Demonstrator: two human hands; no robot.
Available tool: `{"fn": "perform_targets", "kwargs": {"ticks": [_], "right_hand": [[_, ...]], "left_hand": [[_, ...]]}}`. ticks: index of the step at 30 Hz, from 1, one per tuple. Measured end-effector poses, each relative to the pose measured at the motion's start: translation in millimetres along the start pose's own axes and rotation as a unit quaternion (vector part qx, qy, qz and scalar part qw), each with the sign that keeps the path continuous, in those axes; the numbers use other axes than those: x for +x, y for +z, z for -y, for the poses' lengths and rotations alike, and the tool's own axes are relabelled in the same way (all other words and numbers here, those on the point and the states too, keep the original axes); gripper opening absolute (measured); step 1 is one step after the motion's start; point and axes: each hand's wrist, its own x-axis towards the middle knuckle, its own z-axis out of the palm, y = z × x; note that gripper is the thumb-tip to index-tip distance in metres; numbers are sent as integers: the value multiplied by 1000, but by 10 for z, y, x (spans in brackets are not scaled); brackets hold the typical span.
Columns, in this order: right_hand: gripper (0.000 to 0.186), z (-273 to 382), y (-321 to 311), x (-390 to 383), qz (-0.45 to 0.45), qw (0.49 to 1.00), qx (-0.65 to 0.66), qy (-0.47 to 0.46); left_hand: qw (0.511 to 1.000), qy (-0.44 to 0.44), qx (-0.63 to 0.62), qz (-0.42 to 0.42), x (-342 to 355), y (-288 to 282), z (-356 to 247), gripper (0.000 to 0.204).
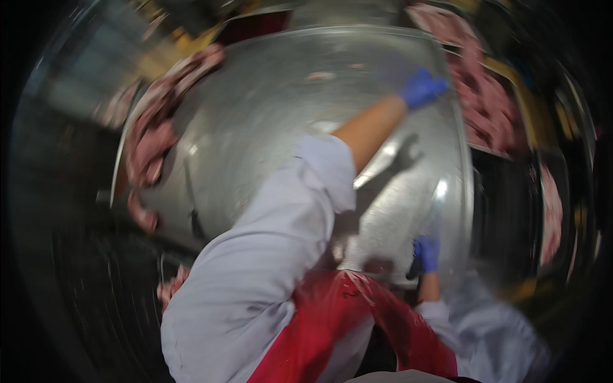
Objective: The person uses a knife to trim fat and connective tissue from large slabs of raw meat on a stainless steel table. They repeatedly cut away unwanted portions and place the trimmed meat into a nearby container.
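My left hand [420, 88], in a blue glove and blurred, reaches across the steel worktop [281, 96] to its right side, fingers apart with nothing visible in them, beside raw pink meat [485, 108] in trays. Low on the right, my right hand [426, 254], also gloved in blue, is closed on a black-handled knife [416, 262], its blurred blade pointing away from me over the steel. A second dark-handled tool [195, 220] with a thin shaft or blade lies on the left part of the worktop. Small pink scraps [319, 76] sit near the far side.
A long heap of meat [156, 137] runs along the worktop's left edge. More meat lies at the lower left [172, 287] and in a narrow container [550, 210] at the far right. A dark red container [252, 25] stands beyond the far edge.
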Motion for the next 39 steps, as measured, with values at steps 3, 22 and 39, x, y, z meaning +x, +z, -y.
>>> {"fn": "perform_targets", "kwargs": {"ticks": [3,22,39], "right_hand": [[84,-173,-181,67,-41,991,-82,-99],[86,525,2905,703,129,957,-253,-68],[86,490,3132,1033,120,966,-226,28]], "left_hand": [[993,-1,118,-27,-797,-147,1081,78],[752,-512,357,-211,-6235,-4798,3217,52],[761,-16,571,-307,-7925,-7846,3828,51]]}}
